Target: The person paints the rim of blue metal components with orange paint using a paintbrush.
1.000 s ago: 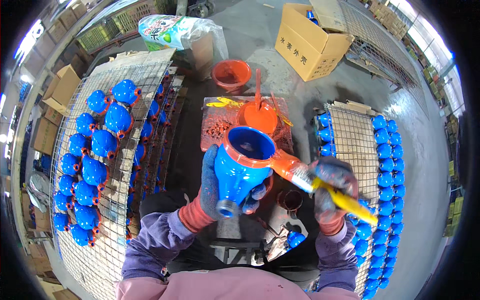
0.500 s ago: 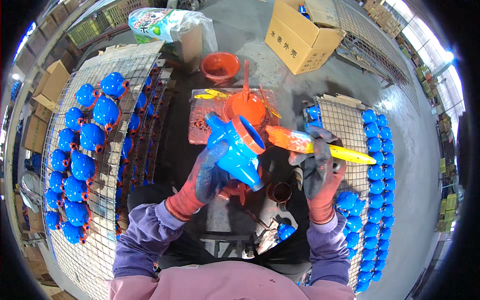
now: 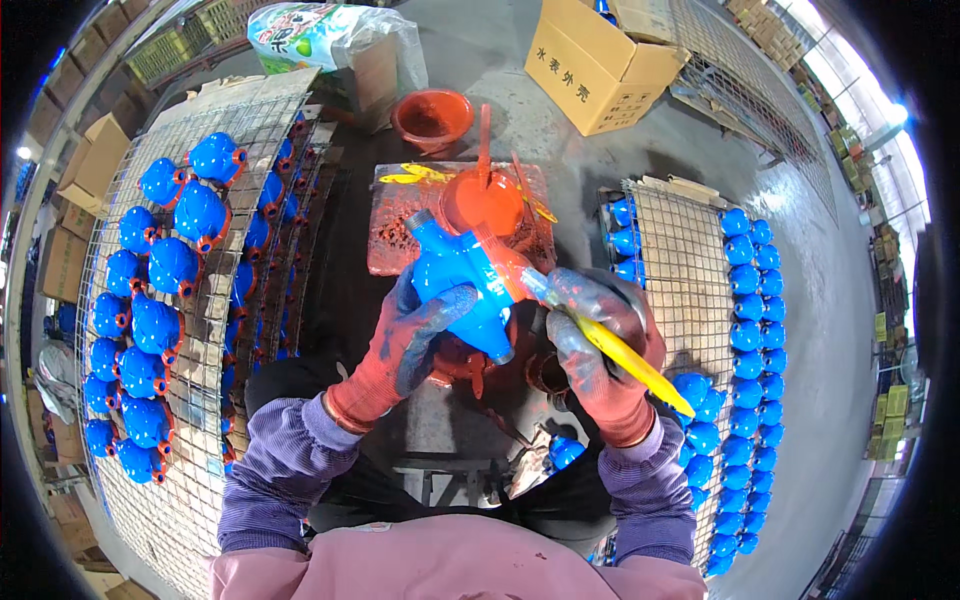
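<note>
My left hand (image 3: pixel 408 338), in a stained red and dark glove, is closed around a blue water meter housing (image 3: pixel 458 287). The housing is tilted, its round orange-rimmed opening turned to the right. In my gloved right hand (image 3: pixel 612 335) is a paintbrush with a yellow handle (image 3: pixel 634 366), pinched near its ferrule. The orange-wet bristles lie against the rim of the housing. Just beyond the housing, a pan of orange paint (image 3: pixel 480 207) with a stick in it rests on a paint-spattered board (image 3: pixel 390 255). Yellow-handled brushes (image 3: pixel 420 174) lie on that board.
Blue housings with orange rims stand on a wire rack (image 3: pixel 205 400) to my left. More line the rack (image 3: pixel 680 260) on my right. Farther off are a red basin (image 3: pixel 432 118), a plastic-wrapped sack (image 3: pixel 300 38) and an open cardboard box (image 3: pixel 590 75). A dark cup (image 3: pixel 545 373) stands below my hands.
My right hand has moved left and turned, bringing the bristles from beside the housing onto its rim. The housing has turned slightly in my left hand.
</note>
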A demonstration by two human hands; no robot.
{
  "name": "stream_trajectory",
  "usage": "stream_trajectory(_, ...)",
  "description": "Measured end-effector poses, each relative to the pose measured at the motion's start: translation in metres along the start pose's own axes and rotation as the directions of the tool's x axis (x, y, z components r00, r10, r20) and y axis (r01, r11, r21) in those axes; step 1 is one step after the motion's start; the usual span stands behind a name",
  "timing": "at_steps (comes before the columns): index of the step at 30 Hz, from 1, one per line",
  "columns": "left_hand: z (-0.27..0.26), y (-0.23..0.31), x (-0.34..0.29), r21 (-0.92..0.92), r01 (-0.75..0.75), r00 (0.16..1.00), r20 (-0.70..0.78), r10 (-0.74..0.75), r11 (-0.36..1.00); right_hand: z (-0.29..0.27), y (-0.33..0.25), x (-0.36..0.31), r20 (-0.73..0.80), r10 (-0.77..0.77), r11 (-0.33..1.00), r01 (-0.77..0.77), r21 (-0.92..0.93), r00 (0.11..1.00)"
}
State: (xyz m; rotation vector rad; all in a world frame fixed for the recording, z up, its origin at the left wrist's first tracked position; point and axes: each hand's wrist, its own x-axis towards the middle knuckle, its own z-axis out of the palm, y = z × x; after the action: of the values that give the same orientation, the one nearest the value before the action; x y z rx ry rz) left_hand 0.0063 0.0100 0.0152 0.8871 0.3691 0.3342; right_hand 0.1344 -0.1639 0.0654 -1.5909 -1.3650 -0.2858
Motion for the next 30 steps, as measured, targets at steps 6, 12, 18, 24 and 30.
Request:
stream_trajectory(6,0.001,0.012,-0.002,-0.245,0.184,0.978,0.14,-0.154,0.952,-0.003,0.0,-0.01,0.03,0.04,0.985,-0.044,0.167,0.999)
stream_trajectory(12,-0.003,0.011,0.0,-0.636,0.394,0.919,0.251,-0.305,0.664,-0.002,0.001,-0.003,-0.091,-0.09,0.989,0.1,0.112,0.992)
stream_trajectory(18,-0.012,0.008,0.004,-0.592,0.643,0.741,0.643,-0.195,0.486,0.001,0.017,-0.002,-0.208,0.102,0.959,-0.041,0.281,0.973)
stream_trajectory(24,-0.015,0.009,0.004,-0.59,0.603,0.758,0.634,-0.156,0.537,0.004,0.036,-0.002,-0.042,0.705,0.237,-0.179,0.955,0.708)
stream_trajectory(30,-0.012,0.017,-0.004,-0.273,0.305,0.932,0.283,-0.227,0.912,-0.002,0.036,-0.008,-0.164,0.735,0.502,-0.365,0.784,0.658)
